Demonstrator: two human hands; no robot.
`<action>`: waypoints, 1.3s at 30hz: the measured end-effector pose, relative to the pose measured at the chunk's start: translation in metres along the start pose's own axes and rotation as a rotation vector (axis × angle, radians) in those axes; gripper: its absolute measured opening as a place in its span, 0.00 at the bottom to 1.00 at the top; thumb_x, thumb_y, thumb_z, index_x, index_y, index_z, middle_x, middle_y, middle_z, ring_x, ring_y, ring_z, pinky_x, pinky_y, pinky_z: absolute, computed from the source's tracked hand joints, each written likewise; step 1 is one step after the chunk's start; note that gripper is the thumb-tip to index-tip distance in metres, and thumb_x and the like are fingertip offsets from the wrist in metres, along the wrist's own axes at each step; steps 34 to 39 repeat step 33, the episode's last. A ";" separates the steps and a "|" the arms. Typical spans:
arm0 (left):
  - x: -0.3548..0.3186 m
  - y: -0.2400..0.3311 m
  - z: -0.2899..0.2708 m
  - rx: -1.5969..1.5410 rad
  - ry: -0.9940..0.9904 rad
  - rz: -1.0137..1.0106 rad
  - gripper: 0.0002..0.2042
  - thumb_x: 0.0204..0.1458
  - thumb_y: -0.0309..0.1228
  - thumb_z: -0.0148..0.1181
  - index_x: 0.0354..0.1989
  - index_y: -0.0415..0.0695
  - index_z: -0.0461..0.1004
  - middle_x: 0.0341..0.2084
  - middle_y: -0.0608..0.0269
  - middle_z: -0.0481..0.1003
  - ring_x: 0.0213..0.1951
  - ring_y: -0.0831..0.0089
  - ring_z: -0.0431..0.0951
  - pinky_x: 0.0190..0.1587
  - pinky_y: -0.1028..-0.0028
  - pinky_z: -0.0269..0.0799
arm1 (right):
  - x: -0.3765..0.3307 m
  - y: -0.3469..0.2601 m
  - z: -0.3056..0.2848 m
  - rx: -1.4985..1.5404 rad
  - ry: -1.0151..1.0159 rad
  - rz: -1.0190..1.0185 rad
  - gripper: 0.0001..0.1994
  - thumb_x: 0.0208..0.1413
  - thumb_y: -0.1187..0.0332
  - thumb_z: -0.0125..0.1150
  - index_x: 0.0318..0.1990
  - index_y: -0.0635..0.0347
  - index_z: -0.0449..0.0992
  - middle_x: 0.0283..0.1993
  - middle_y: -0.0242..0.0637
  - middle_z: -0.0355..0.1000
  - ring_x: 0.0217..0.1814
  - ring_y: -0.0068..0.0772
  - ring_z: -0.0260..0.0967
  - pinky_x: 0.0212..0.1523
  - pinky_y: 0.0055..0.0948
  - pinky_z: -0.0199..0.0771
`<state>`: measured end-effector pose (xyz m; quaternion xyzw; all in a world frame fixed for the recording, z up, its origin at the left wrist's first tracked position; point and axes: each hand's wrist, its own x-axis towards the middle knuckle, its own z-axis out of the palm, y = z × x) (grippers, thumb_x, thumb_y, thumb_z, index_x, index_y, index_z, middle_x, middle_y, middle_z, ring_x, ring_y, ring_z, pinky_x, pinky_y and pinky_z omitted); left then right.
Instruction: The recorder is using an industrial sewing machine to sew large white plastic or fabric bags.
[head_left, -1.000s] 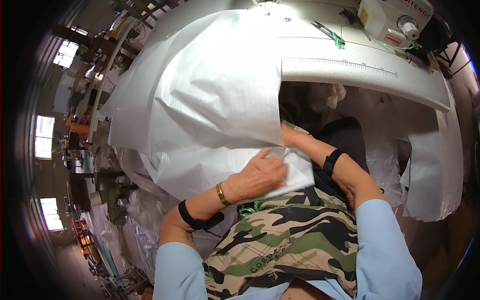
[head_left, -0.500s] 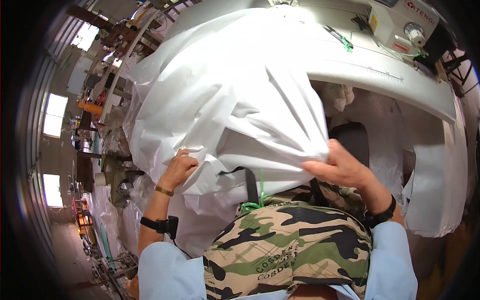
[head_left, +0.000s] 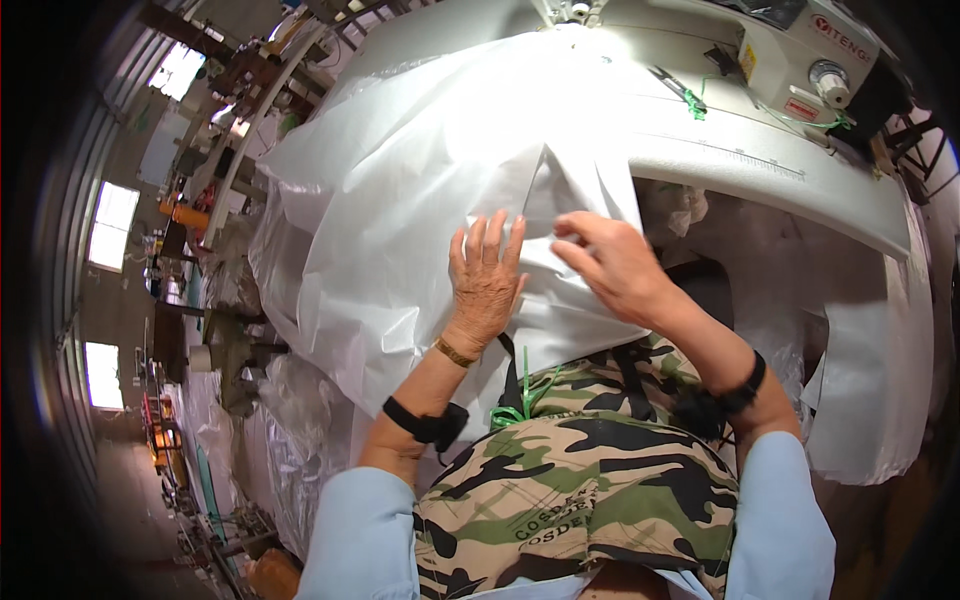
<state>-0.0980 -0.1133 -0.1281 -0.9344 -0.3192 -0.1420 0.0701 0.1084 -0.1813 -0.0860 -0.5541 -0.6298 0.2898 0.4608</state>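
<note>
A large white sheet of thin, smooth material (head_left: 400, 230) spreads over the table edge and down to my lap, overexposed under the lamp at the far end. On it lies my left hand (head_left: 485, 275), palm down with the fingers stretched and apart. My right hand (head_left: 620, 270) hovers at or just above the sheet to the right. Its thumb and bent forefinger stand apart with nothing visible between them; whether it touches the sheet I cannot tell. A fold in the sheet rises just beyond both hands.
A sewing machine's needle area (head_left: 572, 14) is at the far end of the sheet. Its pale housing with a dial (head_left: 815, 60) stands far right. Thread snips with green ribbon (head_left: 682, 92) lie on the white table (head_left: 720, 150). More white sheeting (head_left: 860, 380) hangs at right.
My right hand let go of the bunched sheet edge and moved up and left. My left hand moved right and opened flat. The gathered folds have spread out.
</note>
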 end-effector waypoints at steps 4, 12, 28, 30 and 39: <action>-0.011 -0.003 0.039 0.146 0.145 -0.104 0.42 0.43 0.27 0.67 0.69 0.44 0.52 0.66 0.49 0.51 0.67 0.52 0.51 0.68 0.50 0.44 | 0.049 0.063 0.048 0.097 -0.014 0.131 0.22 0.56 0.58 0.55 0.43 0.76 0.73 0.40 0.57 0.75 0.44 0.52 0.74 0.48 0.41 0.71; -0.027 -0.001 0.001 0.053 0.346 -0.216 0.36 0.50 0.31 0.59 0.68 0.39 0.53 0.63 0.47 0.58 0.66 0.50 0.55 0.66 0.50 0.46 | 0.078 0.004 0.096 0.447 0.027 0.215 0.15 0.58 0.60 0.59 0.33 0.67 0.74 0.24 0.29 0.68 0.29 0.19 0.64 0.32 0.24 0.68; 0.064 -0.120 -0.164 -0.196 0.414 -0.271 0.08 0.59 0.24 0.50 0.44 0.37 0.73 0.31 0.47 0.75 0.32 0.56 0.76 0.35 0.64 0.70 | 0.135 -0.002 0.037 0.863 0.537 0.468 0.20 0.61 0.70 0.49 0.58 0.73 0.64 0.56 0.47 0.67 0.37 0.32 0.77 0.28 0.26 0.77; 0.076 -0.128 -0.173 -0.147 0.413 -0.261 0.08 0.60 0.26 0.53 0.44 0.38 0.73 0.32 0.47 0.75 0.32 0.60 0.77 0.34 0.65 0.69 | 0.147 -0.001 0.028 0.928 0.516 0.504 0.19 0.62 0.69 0.48 0.56 0.72 0.65 0.55 0.47 0.67 0.35 0.32 0.77 0.26 0.24 0.76; 0.101 -0.124 -0.186 -0.168 0.384 -0.184 0.09 0.60 0.29 0.56 0.44 0.39 0.73 0.33 0.45 0.76 0.31 0.59 0.76 0.34 0.65 0.69 | 0.160 0.003 0.026 1.015 0.452 0.610 0.17 0.62 0.68 0.48 0.55 0.67 0.67 0.56 0.47 0.67 0.34 0.30 0.76 0.22 0.19 0.72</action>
